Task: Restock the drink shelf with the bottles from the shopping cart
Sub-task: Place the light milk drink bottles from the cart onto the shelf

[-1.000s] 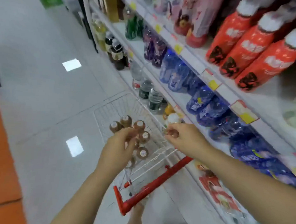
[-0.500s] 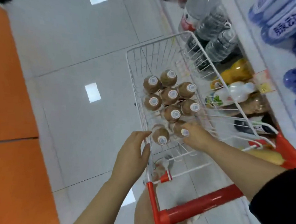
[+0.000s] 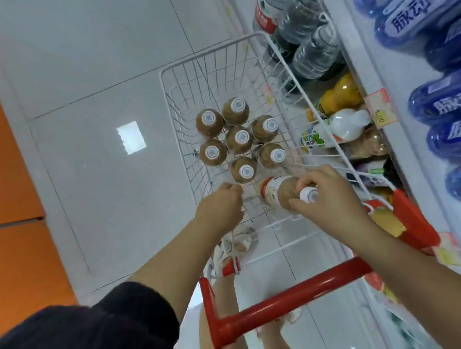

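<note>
The white wire shopping cart (image 3: 207,55) stands beside the drink shelf, and several brown bottles with white caps (image 3: 238,138) stand upright in it. My right hand (image 3: 329,196) grips one brown bottle (image 3: 281,191) by its neck, tilted over the cart's near end. My left hand (image 3: 220,207) reaches into the cart just left of it, fingers curled down over another bottle, which the hand hides.
The cart's red handle (image 3: 297,296) crosses below my forearms. On the right, the low shelf holds clear water bottles (image 3: 313,52), an orange bottle (image 3: 340,94) and a white bottle (image 3: 339,127); blue bottles (image 3: 413,23) lie above. Grey tiled floor and an orange strip (image 3: 8,186) lie left.
My right hand has lifted and tilted a brown bottle out of the group. My left hand moved from the cart's rim onto the neighbouring bottle. My view dropped from the shelves to the cart.
</note>
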Demonstrator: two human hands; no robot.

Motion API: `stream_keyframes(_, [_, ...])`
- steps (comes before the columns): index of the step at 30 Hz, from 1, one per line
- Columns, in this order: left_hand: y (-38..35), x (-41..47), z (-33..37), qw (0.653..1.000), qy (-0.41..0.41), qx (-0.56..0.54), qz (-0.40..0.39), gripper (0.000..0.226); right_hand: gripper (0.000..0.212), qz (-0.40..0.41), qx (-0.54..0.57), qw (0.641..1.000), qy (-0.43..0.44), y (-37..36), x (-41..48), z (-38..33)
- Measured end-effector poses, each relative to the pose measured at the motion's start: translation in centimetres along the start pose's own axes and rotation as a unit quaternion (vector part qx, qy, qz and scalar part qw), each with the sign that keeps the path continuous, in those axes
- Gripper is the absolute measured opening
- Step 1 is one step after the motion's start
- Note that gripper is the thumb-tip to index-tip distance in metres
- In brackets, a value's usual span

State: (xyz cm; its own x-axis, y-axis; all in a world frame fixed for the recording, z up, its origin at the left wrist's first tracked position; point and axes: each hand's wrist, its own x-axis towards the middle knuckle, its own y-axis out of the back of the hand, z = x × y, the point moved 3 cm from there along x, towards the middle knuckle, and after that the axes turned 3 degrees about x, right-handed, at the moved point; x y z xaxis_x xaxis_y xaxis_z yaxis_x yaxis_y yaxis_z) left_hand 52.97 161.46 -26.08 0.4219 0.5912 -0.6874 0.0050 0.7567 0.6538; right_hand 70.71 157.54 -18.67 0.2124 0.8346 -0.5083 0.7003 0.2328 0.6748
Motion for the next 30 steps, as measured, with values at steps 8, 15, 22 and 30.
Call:
stream_keyframes(8, [-3.0,3.3,-0.1,0.995,0.081,0.028,-0.058,0.034,0.023,0.064,0.077,0.995,0.014,3.2,-2.5,0.8])
stream_keyframes(15, [3.1,-2.5,3.1,0.996,0.06,0.01,0.063,0.018,0.009,0.096,0.098,0.99,0.038,6.7,-5.4,-0.9])
stream_keyframes(22, [14.3,-14.2,12.4,0.975,-0.059,0.02,0.211,0.019,0.015,0.175,0.105,0.975,0.086,16.4,-13.6,-5.6])
stream_keyframes(30, [25.9,-30.1,27.3,0.849,-0.316,-0.072,0.418,0.014,0.024,0.372,0.103,0.902,0.193,31.2,-30.1,-9.2])
